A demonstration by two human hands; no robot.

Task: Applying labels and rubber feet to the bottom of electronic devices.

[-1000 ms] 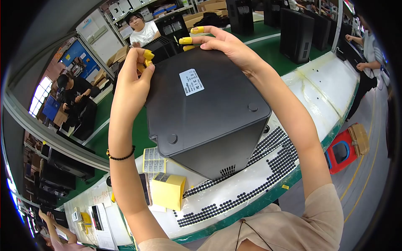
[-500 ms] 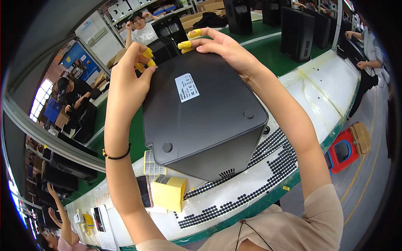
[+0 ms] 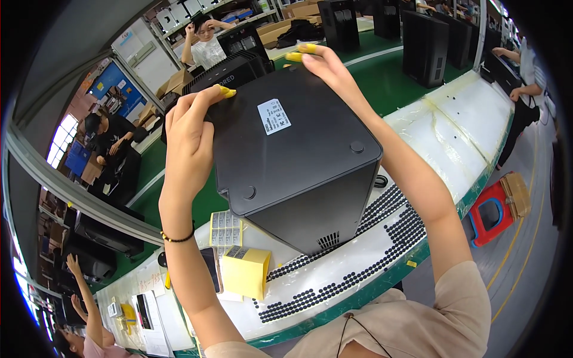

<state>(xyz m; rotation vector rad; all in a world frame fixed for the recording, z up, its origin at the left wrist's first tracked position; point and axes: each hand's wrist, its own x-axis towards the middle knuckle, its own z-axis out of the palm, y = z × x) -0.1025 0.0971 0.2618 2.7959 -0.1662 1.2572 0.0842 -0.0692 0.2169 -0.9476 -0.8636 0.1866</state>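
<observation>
Over the white worktop (image 3: pixel 471 116), frame centre, we see the black casing (image 3: pixel 304 140) apparently steadied by the left hand (image 3: pixel 188 128), its pinch newly opened; whether the right hand (image 3: pixel 334 74) grips, we cannot tell.

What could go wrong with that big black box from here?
The large black box-shaped case might shift or slip: the left hand and right hand, both wearing yellow fingertip covers, are toward its far end, with neither under the near end.
If it shifts, it could disturb the small round black discs nearby.
The left forearm might nudge the dark-screened phone beside it.
</observation>
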